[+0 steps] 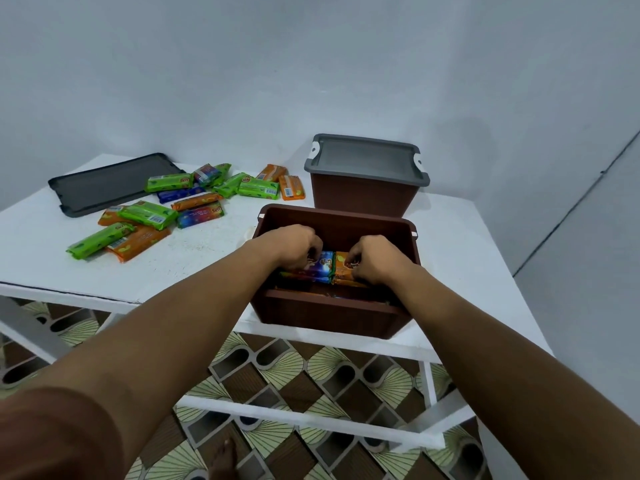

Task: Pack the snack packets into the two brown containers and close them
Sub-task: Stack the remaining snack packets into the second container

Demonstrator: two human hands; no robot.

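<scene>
White table (450,244) carries the open brown container (332,308); inside it, left hand (294,245) pinches a blue packet (320,269), right hand (375,259) an orange packet (341,270) (fingers curled). Best press both flat, edges together.

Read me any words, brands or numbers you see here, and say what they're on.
Green snack packets on the white table: logo and barcode, too blurred to read.
Orange snack packets and blue snack packets: print too blurred.
Brown plastic containers and grey lids: no text visible.
</scene>
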